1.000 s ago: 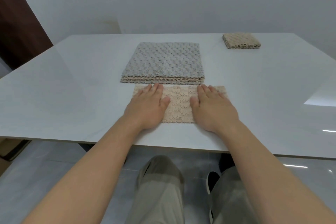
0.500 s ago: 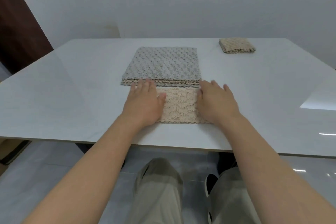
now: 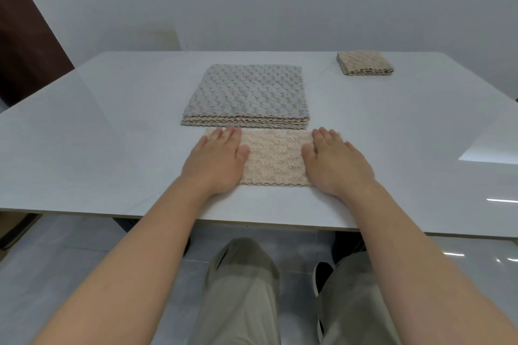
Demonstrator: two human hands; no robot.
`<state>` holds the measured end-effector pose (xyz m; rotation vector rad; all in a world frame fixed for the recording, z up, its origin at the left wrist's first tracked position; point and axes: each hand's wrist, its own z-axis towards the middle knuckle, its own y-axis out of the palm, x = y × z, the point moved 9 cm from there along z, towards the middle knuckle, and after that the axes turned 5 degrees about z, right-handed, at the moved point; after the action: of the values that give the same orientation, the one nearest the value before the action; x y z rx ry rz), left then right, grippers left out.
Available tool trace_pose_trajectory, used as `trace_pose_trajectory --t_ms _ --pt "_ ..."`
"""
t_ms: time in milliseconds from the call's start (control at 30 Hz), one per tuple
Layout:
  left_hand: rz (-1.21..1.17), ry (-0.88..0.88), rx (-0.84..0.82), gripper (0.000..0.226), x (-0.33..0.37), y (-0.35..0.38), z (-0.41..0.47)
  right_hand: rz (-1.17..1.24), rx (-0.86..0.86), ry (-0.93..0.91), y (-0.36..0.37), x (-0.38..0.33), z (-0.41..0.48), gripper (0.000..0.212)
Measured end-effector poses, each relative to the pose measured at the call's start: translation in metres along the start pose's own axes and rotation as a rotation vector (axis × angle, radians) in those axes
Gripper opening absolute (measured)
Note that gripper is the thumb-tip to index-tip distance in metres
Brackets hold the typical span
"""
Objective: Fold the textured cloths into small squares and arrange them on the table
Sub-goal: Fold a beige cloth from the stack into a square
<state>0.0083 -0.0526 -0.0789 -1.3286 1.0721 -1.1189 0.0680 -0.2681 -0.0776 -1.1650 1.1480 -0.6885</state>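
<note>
- Two hands lie palm-down on one beige cloth (image 3: 276, 158): the left hand (image 3: 215, 161) covers its 9 o'clock end and the right hand (image 3: 337, 162) its 3 o'clock end. The fingers (image 3: 228, 136) of both are straight and close together. They press flat on the fabric and do not curl round it.
- One beige cloth, then, is being worked on. It is folded into a wide strip with a bumpy, woven-looking texture and a wavy hem along its near edge. It lies near the 6 o'clock edge of the white surface (image 3: 98, 134).
- One stack of unfolded cloths (image 3: 246, 92) sits just beside the strip at its 12 o'clock, near the middle of the surface. The top cloth is grey with a raised scale-like pattern. Several beige layers show as wavy edges under it, and their exact number cannot be told.
- One small folded square (image 3: 364, 63) in beige, several layers thick, rests well apart, at about 1 o'clock from the stack and near the far edge.
- Two legs in khaki trousers (image 3: 244, 288) show below the surface at 6 o'clock, with one dark shoe (image 3: 322, 274) on the grey floor between them.
</note>
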Motion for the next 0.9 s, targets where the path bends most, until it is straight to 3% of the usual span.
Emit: trace_pose_trajectory --t_ms 167,333,467,567,733,900 --pt "0.036 -0.115 -0.018 0.066 -0.028 0.001 -0.010 -0.021 -0.017 0.121 -0.006 0.025 -0.002 0.062" --pt "0.118 -0.112 -0.022 0.073 -0.024 -0.008 -0.010 0.005 -0.013 0.122 -0.018 0.030 0.004 0.059" --pt "0.005 0.089 0.007 0.079 0.010 -0.030 -0.010 -0.009 0.230 0.173 -0.048 0.030 -0.001 0.042" --pt "-0.079 0.254 -0.043 0.087 0.038 -0.041 -0.014 -0.089 0.310 0.245 -0.060 0.026 -0.009 0.044" --pt "-0.081 0.353 -0.134 0.092 0.053 -0.040 -0.007 -0.096 0.178 0.402 -0.053 0.035 -0.006 0.063" --pt "0.051 0.405 -0.118 0.102 0.061 -0.022 -0.003 -0.106 0.060 0.389 -0.043 0.025 -0.003 0.050"
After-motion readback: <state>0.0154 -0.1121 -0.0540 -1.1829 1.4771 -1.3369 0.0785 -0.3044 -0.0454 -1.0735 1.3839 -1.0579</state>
